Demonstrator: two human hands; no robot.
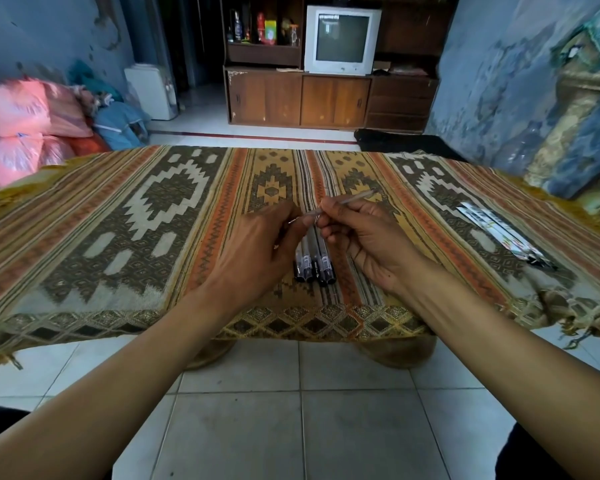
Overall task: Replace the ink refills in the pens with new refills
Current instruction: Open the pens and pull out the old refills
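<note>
Head view: a clear pen barrel (347, 200) is pinched in the right hand (364, 237), while its tip end is gripped by the left hand (257, 244), apparently so the pen can be opened. Four pens (314, 261) are laid side by side near the front edge of the cloth-covered table (118, 237), within reach. Packaged refills (499, 233) are kept apart near the right edge.

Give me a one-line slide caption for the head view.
Both hands, left and right, hold a pen above four pens on a patterned cloth.
</note>
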